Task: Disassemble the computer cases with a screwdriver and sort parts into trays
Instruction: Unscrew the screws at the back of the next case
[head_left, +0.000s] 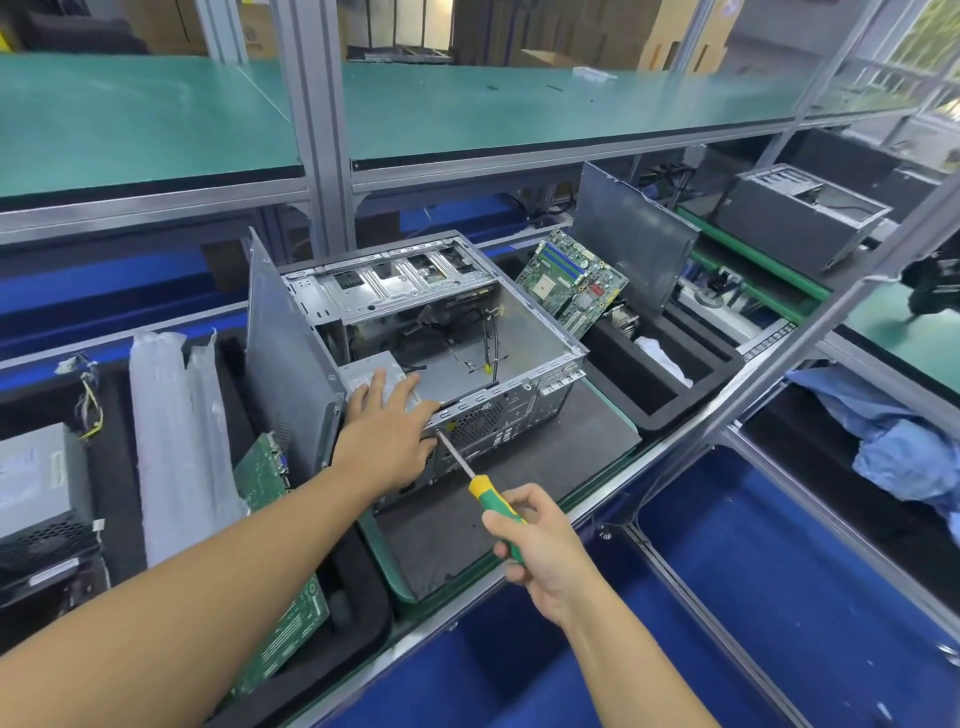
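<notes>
Aluminium framing and a green-matted shelf (467, 119) stand behind the dark grey tabletop (545, 467), where the open grey metal computer case (467, 332) lies on its side. The left hand (387, 431) rests on the case's near rear edge, its grip spread, fingers flat over the silver power supply box (371, 376) inside. The right hand (540, 545), nearer than the case, has its grip curled round the yellow-and-green handled screwdriver (491, 499), whose steel tip meets the case's rear panel just beside the left hand. Left of the case, a grey metal side panel (283, 364) stands upright just beside it, next to a black foam tray (363, 597) holding a green circuit board (260, 470). Right of the case, a second black tray (670, 415) carries 1 green motherboard (576, 283), propped at a tilt.
</notes>
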